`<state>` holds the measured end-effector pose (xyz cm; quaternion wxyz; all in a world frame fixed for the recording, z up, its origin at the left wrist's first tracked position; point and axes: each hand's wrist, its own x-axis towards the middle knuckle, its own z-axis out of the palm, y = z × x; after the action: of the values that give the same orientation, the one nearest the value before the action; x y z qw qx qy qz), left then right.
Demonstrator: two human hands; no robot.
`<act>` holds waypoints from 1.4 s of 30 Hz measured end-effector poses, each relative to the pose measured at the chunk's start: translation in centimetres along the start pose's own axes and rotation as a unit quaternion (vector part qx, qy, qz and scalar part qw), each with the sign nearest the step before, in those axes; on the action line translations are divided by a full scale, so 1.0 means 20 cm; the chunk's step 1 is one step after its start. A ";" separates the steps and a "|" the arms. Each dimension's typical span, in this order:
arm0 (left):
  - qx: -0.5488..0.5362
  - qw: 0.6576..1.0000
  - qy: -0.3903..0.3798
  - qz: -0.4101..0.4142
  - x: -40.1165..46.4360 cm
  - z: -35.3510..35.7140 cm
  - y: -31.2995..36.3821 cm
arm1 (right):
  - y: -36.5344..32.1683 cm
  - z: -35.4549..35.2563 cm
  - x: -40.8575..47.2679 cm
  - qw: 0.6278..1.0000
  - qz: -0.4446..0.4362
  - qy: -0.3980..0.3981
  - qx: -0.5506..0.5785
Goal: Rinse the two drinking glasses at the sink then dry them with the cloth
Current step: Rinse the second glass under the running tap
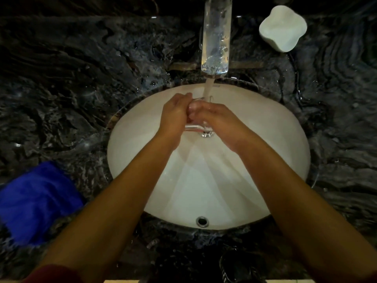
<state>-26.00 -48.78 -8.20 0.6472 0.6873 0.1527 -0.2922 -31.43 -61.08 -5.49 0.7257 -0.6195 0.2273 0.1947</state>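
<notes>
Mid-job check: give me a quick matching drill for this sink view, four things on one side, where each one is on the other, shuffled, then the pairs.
Things:
1. glass
2. cloth
3. white dish
4. overflow hole

Places:
A. on the counter at the back right
B. in the basin wall nearest the person
C. between the left hand and right hand, under the running water
D. on the counter left of the basin

Pairs: 1-C, 2-D, 3-A, 4-B
</notes>
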 end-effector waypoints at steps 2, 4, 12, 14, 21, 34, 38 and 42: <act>0.042 0.999 -0.018 0.023 0.02 -0.03 0.03 | 0.00 -0.05 0.00 0.997 0.011 -0.065 -0.035; 0.092 0.994 -0.047 0.024 0.02 -0.05 0.05 | 0.00 -0.10 0.00 0.990 0.022 -0.113 -0.085; 0.059 0.989 -0.070 -0.118 -0.02 0.03 0.01 | -0.10 -0.17 0.02 0.964 -0.002 -0.059 -0.258; 0.037 0.991 -0.040 -0.119 -0.01 0.06 0.01 | -0.04 -0.14 0.01 0.983 -0.018 -0.027 -0.179; 0.072 0.996 0.004 -0.060 0.01 0.02 -0.01 | 0.04 -0.06 0.07 0.993 0.018 0.114 0.008; 0.003 0.996 0.039 -0.081 0.02 0.14 0.03 | 0.09 -0.02 0.19 0.915 0.228 0.171 0.286; -0.030 0.991 0.086 -0.096 0.05 0.20 0.05 | 0.10 0.05 0.17 0.938 0.128 0.233 0.224; -0.099 0.979 0.053 -0.168 0.10 0.19 0.04 | 0.12 0.10 0.10 0.970 -0.011 0.241 0.041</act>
<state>-24.68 -52.88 -8.72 0.6446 0.5988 0.3284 -0.3435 -30.95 -58.77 -8.29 0.6762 -0.6208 0.3961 0.0221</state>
